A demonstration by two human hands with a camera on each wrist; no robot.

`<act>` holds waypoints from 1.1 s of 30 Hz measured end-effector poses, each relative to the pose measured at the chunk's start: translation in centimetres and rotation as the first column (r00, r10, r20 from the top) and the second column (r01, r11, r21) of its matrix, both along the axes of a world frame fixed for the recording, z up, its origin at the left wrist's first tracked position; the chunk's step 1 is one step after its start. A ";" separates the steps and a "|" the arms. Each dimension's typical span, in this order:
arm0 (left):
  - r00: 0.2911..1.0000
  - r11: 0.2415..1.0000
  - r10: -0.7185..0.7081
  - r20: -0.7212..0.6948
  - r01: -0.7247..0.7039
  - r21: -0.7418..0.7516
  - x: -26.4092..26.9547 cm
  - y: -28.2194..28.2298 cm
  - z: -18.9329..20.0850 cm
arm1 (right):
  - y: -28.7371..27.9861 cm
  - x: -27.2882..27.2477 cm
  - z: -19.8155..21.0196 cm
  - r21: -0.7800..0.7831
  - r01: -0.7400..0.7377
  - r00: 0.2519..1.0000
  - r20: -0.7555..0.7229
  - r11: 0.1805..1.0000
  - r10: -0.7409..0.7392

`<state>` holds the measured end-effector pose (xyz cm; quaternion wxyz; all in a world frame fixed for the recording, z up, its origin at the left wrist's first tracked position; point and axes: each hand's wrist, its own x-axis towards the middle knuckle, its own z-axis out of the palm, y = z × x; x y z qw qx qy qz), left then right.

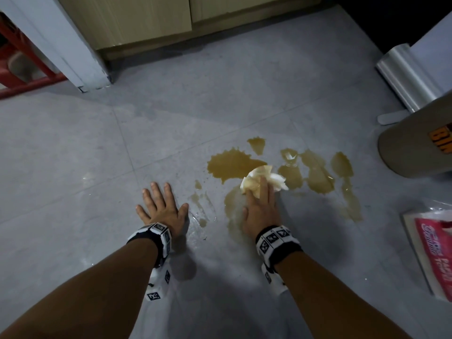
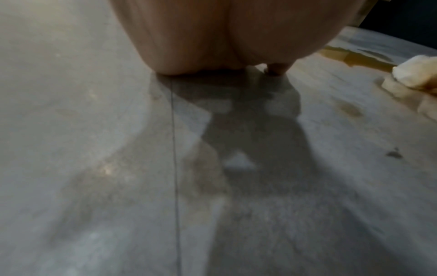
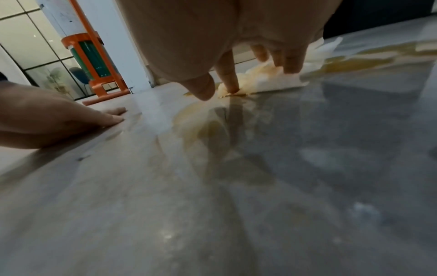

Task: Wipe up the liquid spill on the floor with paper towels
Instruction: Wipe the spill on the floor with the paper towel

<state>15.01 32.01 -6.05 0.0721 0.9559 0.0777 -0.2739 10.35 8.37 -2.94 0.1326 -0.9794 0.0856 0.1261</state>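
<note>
Grey tile floor (image 1: 73,143), wet sheen near centre. Far left: red rack (image 1: 14,67) behind white door frame (image 1: 56,37); wooden cabinet base (image 1: 146,23) along back.

Left hand (image 1: 161,206): flat on floor, palm down, fingers (image 1: 154,192) spread and straight, holding nothing; dry tile beneath, thin wet streaks just beside thumb. Left wrist view: heel of palm on tile, grout line running toward camera.

Brown liquid spill (image 1: 232,165): several pools and streaks right of centre, largest pool just beyond right hand, smaller patches trailing right.

Right hand (image 1: 260,211): pressing crumpled paper towel (image 1: 254,182) onto near edge of spill; fingers extended over wad, tips bent down onto it per right wrist view. Towel stained yellow-brown, white at right edge, touching floor.

Small white scrap (image 1: 291,156) in a pool beyond towel; identity unclear.

Right side: silver bin (image 1: 406,77) with pedal, tan cylinder (image 1: 415,143) with orange lettering, paper towel pack (image 1: 433,248) in pink-and-white wrapper at right edge, well apart from spill.
</note>
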 end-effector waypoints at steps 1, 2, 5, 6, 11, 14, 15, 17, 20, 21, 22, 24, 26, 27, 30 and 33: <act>1.000 1.000 -0.001 -0.003 0.001 -0.004 0.1 0.1 0.1 | 0.5 0.0 -0.3 0.031 -0.001 0.999 -0.035 1.000 0.002; 1.000 1.000 0.000 -0.006 0.000 -0.009 0.1 0.1 0.1 | 1.1 -0.3 -0.5 0.077 0.006 0.998 -0.068 0.997 -0.001; 1.000 1.000 0.006 -0.005 -0.006 -0.012 0.1 0.0 0.1 | 2.6 -2.6 -0.7 0.181 -0.044 0.999 0.028 0.982 0.040; 1.000 1.000 0.007 -0.006 -0.007 -0.010 0.0 0.0 0.1 | 2.7 -3.7 -0.6 0.198 -0.087 0.995 0.075 0.976 0.073; 1.000 1.000 0.002 -0.010 -0.002 -0.008 0.0 0.1 -0.1 | -0.4 -7.4 -1.3 0.318 -0.122 0.959 0.283 0.940 0.029; 1.000 1.000 0.003 -0.011 -0.003 -0.007 0.0 0.1 0.1 | -1.6 -6.8 -2.1 0.263 -0.029 0.964 0.263 0.964 -0.043; 1.000 1.000 0.005 -0.008 -0.005 -0.007 0.0 0.0 0.1 | -1.5 -6.4 -2.5 0.227 -0.012 0.960 0.276 0.974 -0.052; 1.000 1.000 0.001 -0.003 -0.001 -0.001 0.0 -0.1 0.3 | -1.0 -5.3 -3.2 0.189 0.020 0.948 0.308 0.982 -0.078; 1.000 1.000 -0.004 -0.021 0.003 -0.005 0.0 0.0 0.4 | 0.6 -4.8 -3.8 0.176 -0.011 0.942 0.331 0.984 -0.048; 1.000 1.000 -0.001 -0.026 0.001 -0.008 0.1 0.1 0.4 | 1.1 -5.2 -4.1 0.169 -0.061 0.943 0.333 0.984 0.002; 1.000 1.000 0.001 -0.030 -0.001 -0.009 0.1 0.1 0.4 | 1.5 -6.0 -4.2 0.182 -0.102 0.951 0.307 0.978 0.042; 0.999 1.000 -0.002 -0.038 0.002 -0.011 0.2 0.0 0.5 | 1.1 -7.9 -4.2 0.224 -0.138 0.965 0.250 0.965 0.080; 0.999 1.000 -0.002 -0.038 0.001 -0.010 0.2 0.0 0.6 | -0.8 -9.0 -4.7 0.149 -0.149 0.965 0.236 0.978 0.111; 0.999 1.000 -0.001 -0.034 0.001 -0.008 0.1 0.0 0.6 | -1.7 -8.9 -5.0 0.101 -0.130 0.968 0.227 0.986 0.104; 0.999 1.000 -0.002 -0.044 0.001 -0.022 0.1 0.1 0.5 | -2.1 -6.5 -5.2 0.048 0.004 0.988 0.151 0.999 -0.011; 0.999 1.000 -0.010 -0.050 0.009 -0.023 0.2 0.1 0.5 | 0.7 -4.2 -4.6 0.072 0.046 0.991 0.124 0.996 -0.055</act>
